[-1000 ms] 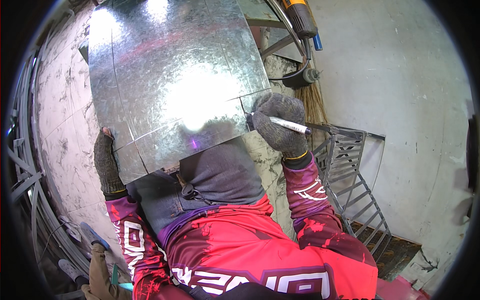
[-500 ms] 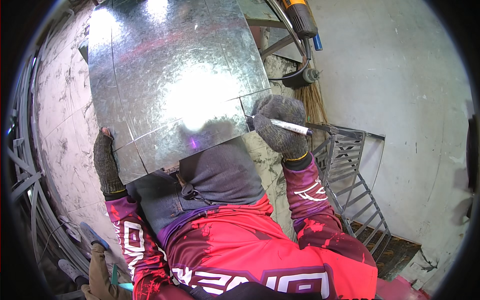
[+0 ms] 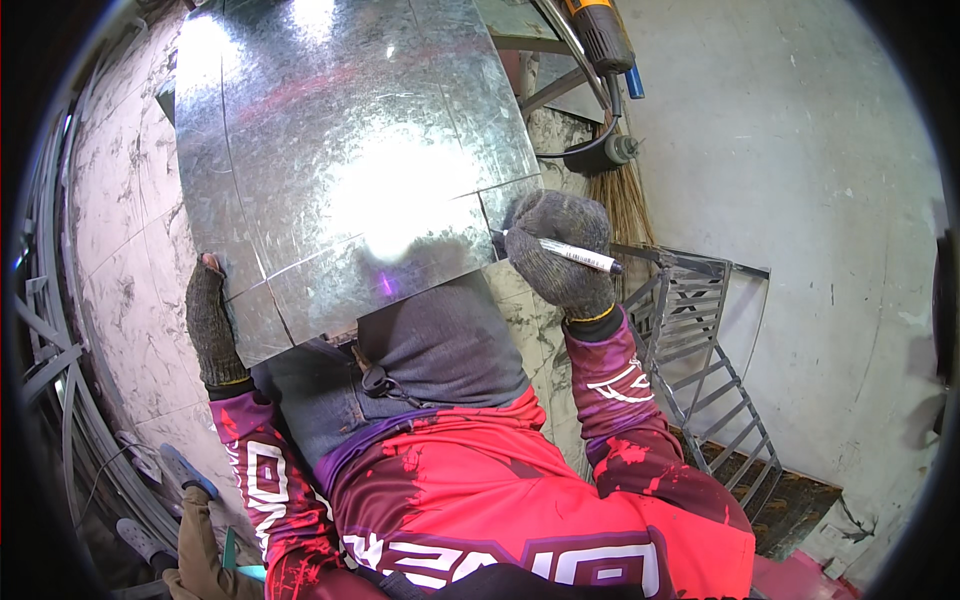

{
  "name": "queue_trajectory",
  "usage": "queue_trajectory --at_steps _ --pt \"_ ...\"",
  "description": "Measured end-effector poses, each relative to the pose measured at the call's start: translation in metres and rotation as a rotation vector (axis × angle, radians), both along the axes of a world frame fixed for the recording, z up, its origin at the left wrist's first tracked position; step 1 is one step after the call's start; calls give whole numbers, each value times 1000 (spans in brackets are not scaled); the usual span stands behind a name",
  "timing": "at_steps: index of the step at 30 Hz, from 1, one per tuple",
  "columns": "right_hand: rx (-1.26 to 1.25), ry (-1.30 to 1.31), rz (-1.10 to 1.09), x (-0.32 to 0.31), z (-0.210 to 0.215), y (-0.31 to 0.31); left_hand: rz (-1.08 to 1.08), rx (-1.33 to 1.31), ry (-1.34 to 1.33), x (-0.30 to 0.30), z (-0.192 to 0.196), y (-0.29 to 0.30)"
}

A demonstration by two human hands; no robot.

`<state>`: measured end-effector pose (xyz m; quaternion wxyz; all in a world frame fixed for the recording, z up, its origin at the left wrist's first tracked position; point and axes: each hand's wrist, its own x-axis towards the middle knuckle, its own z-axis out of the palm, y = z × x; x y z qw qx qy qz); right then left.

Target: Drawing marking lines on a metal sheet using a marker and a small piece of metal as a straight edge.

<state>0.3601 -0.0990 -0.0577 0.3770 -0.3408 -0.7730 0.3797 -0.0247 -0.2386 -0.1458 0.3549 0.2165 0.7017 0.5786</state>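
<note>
A shiny galvanized metal sheet point(image 3: 320, 130) lies before me, its near edge above my lap, with thin dark lines running across it. My left hand point(image 3: 209, 325), in a dark knitted glove with a bare fingertip showing, grips the sheet's left edge near its closest corner. Most of its fingers are hidden. At the near right corner, my right hand point(image 3: 558, 245), gloved too, is closed around a white marker pen point(image 3: 582, 256) with a dark end. The pen's tip points left at the sheet, beside a short dark line; whether it touches is hard to see.
Behind the sheet on the right are an orange and black power tool point(image 3: 603, 40) and a straw broom point(image 3: 625, 205). A metal lattice frame point(image 3: 700, 350) leans by the pale wall point(image 3: 800, 200). Long metal profiles point(image 3: 75, 440) line the left side. Another person's leg point(image 3: 200, 540) shows lower left.
Almost nothing differs. Both hands keep their places on the sheet and the marker pen, with only a very slight shift of the sheet.
</note>
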Motion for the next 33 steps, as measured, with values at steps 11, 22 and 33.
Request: queue_trajectory --at_steps 11,22,33 --pt "86 -126 1 1 5 1 -52 -37 68 0 7 2" --pt "-82 -35 -18 1 2 -3 -59 -86 73 -20 -18 -7" --pt "129 -177 -16 2 7 -9 -33 -73 74 -14 -11 -5"
